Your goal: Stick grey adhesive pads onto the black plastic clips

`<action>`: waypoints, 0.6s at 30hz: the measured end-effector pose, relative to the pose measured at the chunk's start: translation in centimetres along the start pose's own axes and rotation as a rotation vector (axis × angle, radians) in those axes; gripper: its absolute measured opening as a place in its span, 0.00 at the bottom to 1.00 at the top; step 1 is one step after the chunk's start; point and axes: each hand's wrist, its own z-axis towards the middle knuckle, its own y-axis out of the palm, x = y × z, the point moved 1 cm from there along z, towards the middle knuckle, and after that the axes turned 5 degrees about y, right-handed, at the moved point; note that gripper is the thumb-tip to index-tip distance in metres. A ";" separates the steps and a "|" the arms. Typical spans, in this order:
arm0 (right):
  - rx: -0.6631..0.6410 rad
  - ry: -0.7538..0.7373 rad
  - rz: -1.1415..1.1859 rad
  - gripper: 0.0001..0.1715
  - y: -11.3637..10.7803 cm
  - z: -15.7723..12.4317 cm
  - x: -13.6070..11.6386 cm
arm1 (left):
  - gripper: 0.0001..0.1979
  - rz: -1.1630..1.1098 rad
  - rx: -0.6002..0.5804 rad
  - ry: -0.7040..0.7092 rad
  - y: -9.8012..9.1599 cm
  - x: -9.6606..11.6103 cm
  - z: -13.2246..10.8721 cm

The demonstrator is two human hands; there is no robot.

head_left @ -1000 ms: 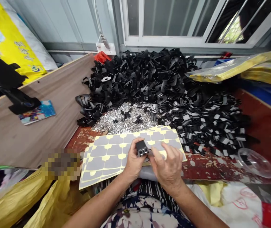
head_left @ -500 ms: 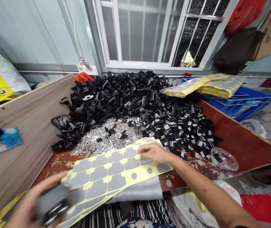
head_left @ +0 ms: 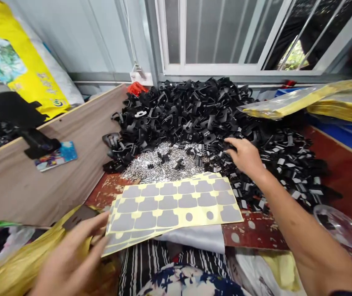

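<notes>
My right hand [head_left: 244, 155] reaches forward onto the big heap of black plastic parts [head_left: 194, 111], its fingers curled down among the pieces; what they grip is hidden. My left hand [head_left: 73, 259] hovers low at the left, fingers stretched out and holding nothing, just beside the yellow sheet of grey foam stickers [head_left: 176, 205] and above a yellow bag [head_left: 18, 263]. The sticker sheet lies on the near edge of the red worn tabletop [head_left: 256, 230].
A mound of small silver metal pins [head_left: 160, 162] lies between the sheet and the black heap. A wooden board [head_left: 40, 172] with a small colourful booklet [head_left: 57, 156] slopes at the left. A clear plastic dish [head_left: 342, 226] sits at the right; yellow bags [head_left: 318, 98] on a blue crate behind.
The small black part both hands held over the sheet is gone from them. My left hand swung down to the left and now is open; my right hand moved forward onto the black heap.
</notes>
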 end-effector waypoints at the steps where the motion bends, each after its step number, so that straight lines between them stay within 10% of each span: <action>1: -0.034 0.004 0.128 0.23 0.4 -2.4 -2.4 | 0.23 -0.051 -0.051 0.025 2.1 0.5 0.4; 5: -0.506 0.043 0.873 0.22 3.1 -12.0 -11.8 | 0.37 -0.395 -0.284 0.181 11.7 3.9 3.4; 7: -0.508 0.085 1.011 0.22 4.6 -14.6 -13.6 | 0.34 -0.598 -0.376 0.137 14.9 4.9 5.0; 12: -0.207 0.164 0.641 0.15 7.5 -16.6 -9.2 | 0.21 -1.013 -0.326 -0.364 17.2 3.7 8.1; 18: -0.232 0.092 0.396 0.16 11.2 -18.7 -6.7 | 0.19 -1.202 -0.370 -0.618 19.4 1.7 10.5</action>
